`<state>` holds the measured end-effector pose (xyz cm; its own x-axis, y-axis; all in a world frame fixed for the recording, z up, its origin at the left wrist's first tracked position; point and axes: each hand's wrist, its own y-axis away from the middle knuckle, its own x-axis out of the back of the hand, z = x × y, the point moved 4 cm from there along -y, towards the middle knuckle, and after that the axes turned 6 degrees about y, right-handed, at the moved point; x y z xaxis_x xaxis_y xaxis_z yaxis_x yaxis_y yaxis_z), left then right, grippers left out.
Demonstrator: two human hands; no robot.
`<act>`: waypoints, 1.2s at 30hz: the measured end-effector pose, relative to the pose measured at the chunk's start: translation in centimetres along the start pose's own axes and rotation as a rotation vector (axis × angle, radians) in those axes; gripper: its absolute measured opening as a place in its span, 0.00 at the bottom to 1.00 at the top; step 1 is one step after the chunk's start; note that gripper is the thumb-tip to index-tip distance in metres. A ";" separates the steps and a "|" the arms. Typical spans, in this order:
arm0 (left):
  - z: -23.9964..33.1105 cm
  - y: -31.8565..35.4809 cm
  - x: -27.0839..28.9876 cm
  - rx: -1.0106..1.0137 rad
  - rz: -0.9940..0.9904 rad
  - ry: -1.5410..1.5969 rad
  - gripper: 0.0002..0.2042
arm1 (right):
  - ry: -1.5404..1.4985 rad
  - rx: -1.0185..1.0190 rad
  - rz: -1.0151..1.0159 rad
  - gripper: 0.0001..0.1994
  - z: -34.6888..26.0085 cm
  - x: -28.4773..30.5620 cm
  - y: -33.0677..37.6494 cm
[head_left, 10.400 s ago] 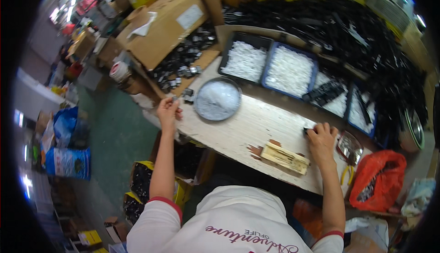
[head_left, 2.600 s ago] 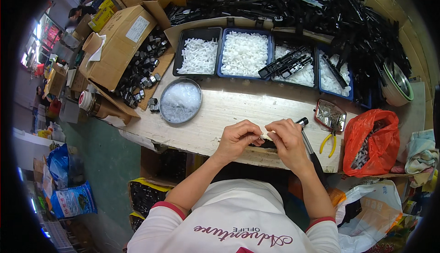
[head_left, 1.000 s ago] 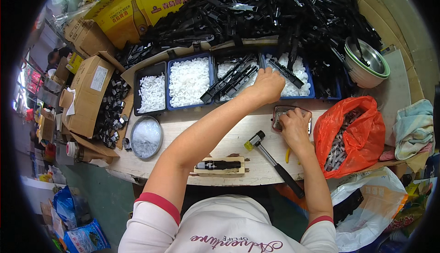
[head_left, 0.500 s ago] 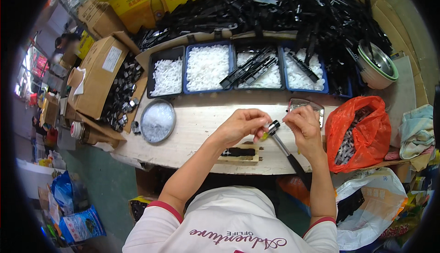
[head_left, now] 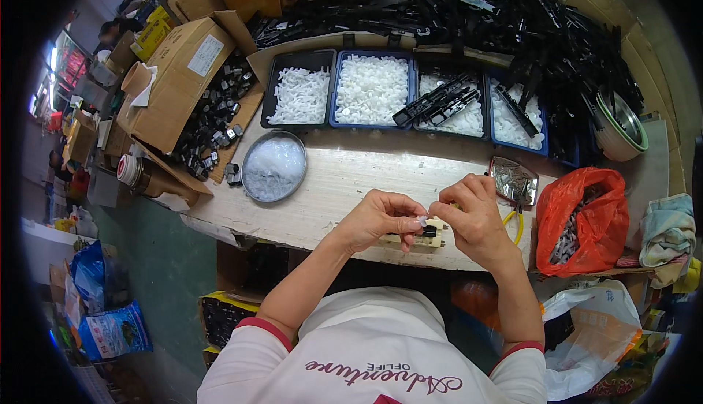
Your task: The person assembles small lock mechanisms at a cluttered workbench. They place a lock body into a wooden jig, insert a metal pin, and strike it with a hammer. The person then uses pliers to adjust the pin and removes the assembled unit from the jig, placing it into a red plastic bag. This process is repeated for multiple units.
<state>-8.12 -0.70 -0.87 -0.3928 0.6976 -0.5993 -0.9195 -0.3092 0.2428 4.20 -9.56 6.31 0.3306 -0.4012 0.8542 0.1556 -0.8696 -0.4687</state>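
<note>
My left hand (head_left: 379, 221) pinches a small clear-white plastic piece (head_left: 422, 221) between thumb and forefinger. Close beside it, my right hand (head_left: 472, 219) is closed with its fingertips bent toward that piece; whatever they grip is too small or hidden to tell. Beneath both hands a pale block-like fixture (head_left: 433, 243) lies near the table's front edge, with a black part (head_left: 425, 233) on it, partly covered by my fingers. Yellow-handled pliers (head_left: 519, 222) rest just right of my right hand, their jaws at a small clear tray of metal bits (head_left: 515, 179).
A round metal dish (head_left: 301, 161) of clear small pieces stands left. Behind are bins of white plastic parts (head_left: 373, 89), some topped with black strips, and a heap of black strips (head_left: 410, 9). A red bag (head_left: 615, 217) sits right; an open carton (head_left: 172, 96) stands far left.
The view has shifted, so the table sits farther right. My hands have come lower over the fixture. The hammer between them is no longer visible, and the pliers' yellow handles now show.
</note>
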 end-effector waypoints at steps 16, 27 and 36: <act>-1.7 1.8 2.1 -0.209 0.222 0.027 0.08 | -0.143 -0.181 0.189 0.09 -1.7 -4.0 1.5; -1.9 4.0 3.8 -0.596 0.420 -1.114 0.07 | -0.008 -0.127 -0.065 0.06 -0.9 -7.3 2.5; -3.1 3.0 3.1 -0.598 0.359 -1.170 0.06 | -0.020 -0.051 -0.282 0.05 -1.0 -8.4 1.4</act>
<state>-12.06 -1.52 -4.38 -0.6652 0.5629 0.4905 -0.7348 -0.6100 -0.2965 0.72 -7.75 -1.27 0.2995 -0.1364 0.9443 0.1971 -0.9595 -0.2011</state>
